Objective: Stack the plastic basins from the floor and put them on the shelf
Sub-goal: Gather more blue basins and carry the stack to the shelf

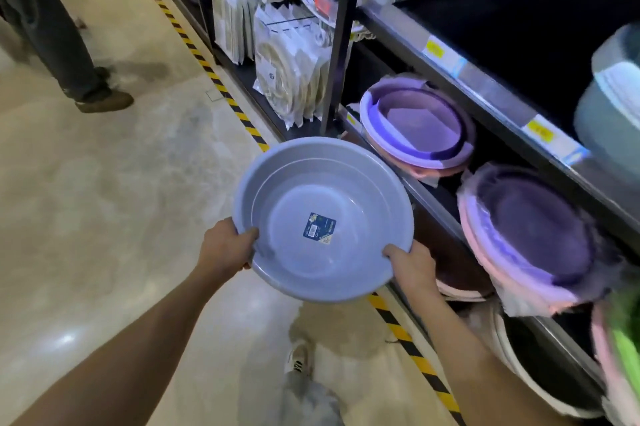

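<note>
I hold a round grey-blue plastic basin [322, 190] in the air over the aisle floor, just left of the shelf unit. A dark blue label is stuck inside its bottom, and a second rim line inside hints at nested basins. My left hand [227, 245] grips the near-left rim, thumb inside. My right hand [410, 264] grips the near-right rim. On the low shelf [433, 203] to the right lean two stacks of pink and purple basins [420, 129], [530, 235].
A yellow-black hazard stripe [221, 89] runs along the shelf base. Packaged goods [291, 79] hang on the far shelf section. A dark upright post [341, 44] divides the sections. Another person's legs [69, 54] stand at the far left. A pale blue tub [609, 106] sits upper right.
</note>
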### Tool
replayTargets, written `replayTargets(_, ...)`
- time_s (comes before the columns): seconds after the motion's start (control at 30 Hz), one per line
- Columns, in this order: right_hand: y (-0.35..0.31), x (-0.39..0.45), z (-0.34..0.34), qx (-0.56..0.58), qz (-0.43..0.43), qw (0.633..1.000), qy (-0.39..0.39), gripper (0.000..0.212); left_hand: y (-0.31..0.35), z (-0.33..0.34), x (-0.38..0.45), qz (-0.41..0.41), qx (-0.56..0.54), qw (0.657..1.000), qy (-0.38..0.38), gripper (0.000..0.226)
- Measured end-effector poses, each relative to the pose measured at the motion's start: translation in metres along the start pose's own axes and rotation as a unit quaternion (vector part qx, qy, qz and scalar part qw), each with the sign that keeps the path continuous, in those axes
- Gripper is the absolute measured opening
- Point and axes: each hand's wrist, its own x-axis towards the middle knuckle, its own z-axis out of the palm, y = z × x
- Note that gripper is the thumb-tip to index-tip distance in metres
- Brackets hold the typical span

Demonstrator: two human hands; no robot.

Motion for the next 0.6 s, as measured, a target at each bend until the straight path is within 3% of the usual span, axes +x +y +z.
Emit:
replayTargets(0.1,-0.004,0.042,0.026,-0.012,0.002,1.000,0.000,0.012,-0.005,0.009,0.050,0.001,0.024,1.000,-0.010,0.029)
replayTargets(0.2,-0.004,0.075,0.053,-0.007,0.001,1.000,-0.003,0.024,-0.018,0.019,0.095,0.000,0.043,0.999,-0.015,0.028)
replayTargets(0.33,0.010,0.126,0.095,-0.022,0.010,1.000,-0.014,0.019,-0.047,0.038,0.159,-0.006,0.061,0.998,-0.021,0.027)
replayTargets(0.6,0.099,0.240,0.186,-0.020,0.028,0.999,0.003,0.009,-0.135,0.103,0.278,0.007,0.081,0.997,-0.003,0.027)
